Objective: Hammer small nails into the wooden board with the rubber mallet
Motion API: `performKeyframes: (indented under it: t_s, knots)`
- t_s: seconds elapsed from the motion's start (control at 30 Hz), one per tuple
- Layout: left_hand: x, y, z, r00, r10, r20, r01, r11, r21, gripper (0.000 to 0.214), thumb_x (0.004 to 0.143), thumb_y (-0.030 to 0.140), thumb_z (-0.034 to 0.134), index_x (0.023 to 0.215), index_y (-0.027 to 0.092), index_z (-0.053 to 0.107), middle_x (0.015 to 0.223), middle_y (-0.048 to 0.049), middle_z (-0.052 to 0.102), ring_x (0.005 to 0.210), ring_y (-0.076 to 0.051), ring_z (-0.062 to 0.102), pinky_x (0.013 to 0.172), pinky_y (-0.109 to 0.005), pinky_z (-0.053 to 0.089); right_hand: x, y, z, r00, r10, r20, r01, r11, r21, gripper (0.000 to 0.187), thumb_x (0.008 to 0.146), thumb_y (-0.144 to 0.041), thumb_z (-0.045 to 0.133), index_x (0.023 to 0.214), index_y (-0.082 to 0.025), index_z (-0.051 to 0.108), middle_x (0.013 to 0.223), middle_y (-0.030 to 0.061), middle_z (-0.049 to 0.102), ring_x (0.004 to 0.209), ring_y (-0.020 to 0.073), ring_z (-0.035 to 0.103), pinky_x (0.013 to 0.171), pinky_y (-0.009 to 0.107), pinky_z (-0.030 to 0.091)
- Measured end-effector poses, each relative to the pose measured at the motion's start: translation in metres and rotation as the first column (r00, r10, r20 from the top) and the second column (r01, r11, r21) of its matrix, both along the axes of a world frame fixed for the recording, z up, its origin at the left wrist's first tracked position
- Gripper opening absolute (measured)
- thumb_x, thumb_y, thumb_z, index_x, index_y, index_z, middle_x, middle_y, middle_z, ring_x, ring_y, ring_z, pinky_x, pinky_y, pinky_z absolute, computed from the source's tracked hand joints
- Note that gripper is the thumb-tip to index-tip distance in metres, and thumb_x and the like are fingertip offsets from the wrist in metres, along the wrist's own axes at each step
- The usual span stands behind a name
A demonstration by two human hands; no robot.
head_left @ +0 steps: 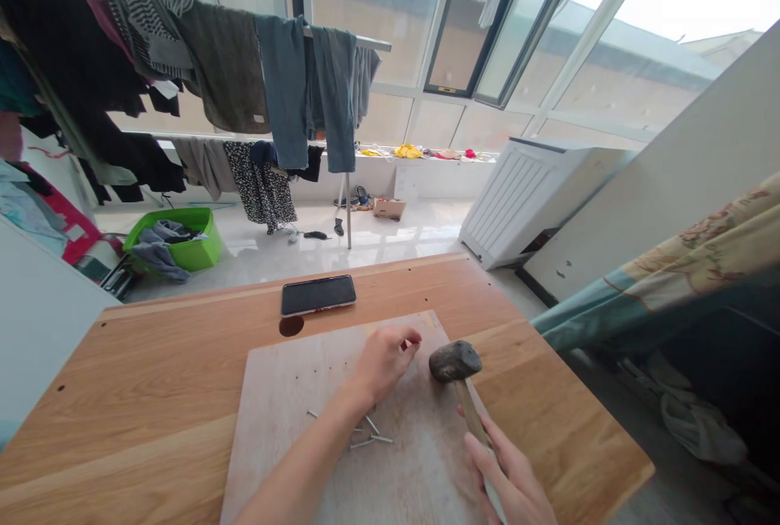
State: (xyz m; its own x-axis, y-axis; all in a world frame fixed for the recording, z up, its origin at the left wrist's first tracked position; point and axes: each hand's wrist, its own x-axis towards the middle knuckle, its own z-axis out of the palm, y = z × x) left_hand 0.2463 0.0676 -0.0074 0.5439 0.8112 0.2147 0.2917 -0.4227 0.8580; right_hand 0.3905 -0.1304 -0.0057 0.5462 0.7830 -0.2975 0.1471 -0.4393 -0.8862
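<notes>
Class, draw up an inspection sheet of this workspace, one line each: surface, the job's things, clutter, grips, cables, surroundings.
Surface: pale wooden board on a wooden table, with a dark round hole in the table.
Job's things: hammer with a dark head; loose nails on the board.
Clutter: black smartphone on the table.
Grips: right hand holds the hammer; left hand is curled above the nails, and anything in it is hidden.
Cables: thin pale cable on the floor beyond the table.
Surroundings: clothes on a drying rack, green basket, large windows.
</notes>
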Motion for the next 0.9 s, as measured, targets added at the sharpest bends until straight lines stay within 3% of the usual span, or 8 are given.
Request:
performKeyframes:
  t_s: [0.23, 0.43, 0.53, 0.63, 0.9]
  knots:
    - [-0.001, 0.0, -0.002, 0.998, -0.003, -0.057, 0.004, 1.0, 0.019, 0.022, 0.086, 0.007, 0.063, 0.096, 0.02, 0.078, 0.091, -0.0042, 0.081, 0.08, -0.02, 0.072, 0.081, -0.03, 0.053, 0.009, 0.012, 0.019, 0.983, 0.178, -0.046, -0.18, 0.983, -0.033, 0.078, 0.092, -0.067, 0.057, 0.144, -0.009, 0.058, 0.044, -0.0107, 0.05, 0.036, 0.0144, 0.051, 0.039, 0.024, 0.042]
    - [0.001, 0.0, -0.003, 0.999, 0.015, -0.039, -0.016, 1.0, -0.027, 0.029, 0.085, 0.008, 0.067, 0.11, 0.021, 0.075, 0.096, -0.0053, 0.083, 0.084, -0.02, 0.076, 0.083, -0.03, 0.057, -0.002, 0.024, 0.03, 0.989, 0.144, 0.034, -0.146, 0.987, 0.069, 0.069, 0.093, -0.068, 0.054, 0.134, -0.013, 0.063, 0.044, -0.0108, 0.048, 0.027, 0.011, 0.04, 0.031, 0.021, 0.03]
    - [0.002, -0.001, -0.002, 0.999, 0.027, -0.028, -0.028, 0.999, -0.041, 0.029, 0.084, 0.008, 0.067, 0.109, 0.021, 0.075, 0.094, -0.0041, 0.083, 0.082, -0.019, 0.076, 0.081, -0.029, 0.057, -0.008, 0.029, 0.035, 0.984, 0.168, 0.055, -0.172, 0.982, 0.075, 0.073, 0.094, -0.068, 0.051, 0.139, -0.011, 0.059, 0.038, -0.013, 0.04, 0.028, 0.0113, 0.035, 0.033, 0.022, 0.028]
    - [0.002, -0.001, -0.001, 1.0, 0.024, -0.003, -0.024, 0.998, -0.056, 0.031, 0.083, 0.005, 0.065, 0.108, 0.022, 0.076, 0.092, -0.0032, 0.082, 0.08, -0.018, 0.075, 0.077, -0.027, 0.056, -0.012, 0.033, 0.033, 0.974, 0.213, 0.077, -0.218, 0.974, 0.063, 0.08, 0.095, -0.069, 0.051, 0.147, -0.009, 0.052, 0.036, -0.0145, 0.036, 0.029, 0.0121, 0.033, 0.036, 0.023, 0.029]
    - [0.003, -0.001, 0.001, 1.0, 0.009, 0.009, -0.008, 0.997, -0.078, 0.037, 0.082, 0.004, 0.062, 0.111, 0.023, 0.076, 0.094, -0.0025, 0.082, 0.082, -0.018, 0.074, 0.076, -0.026, 0.054, -0.014, 0.036, 0.017, 0.978, 0.189, 0.087, -0.196, 0.978, 0.07, 0.085, 0.09, -0.074, 0.052, 0.143, -0.008, 0.057, 0.034, -0.0131, 0.036, 0.027, 0.0146, 0.034, 0.034, 0.026, 0.03]
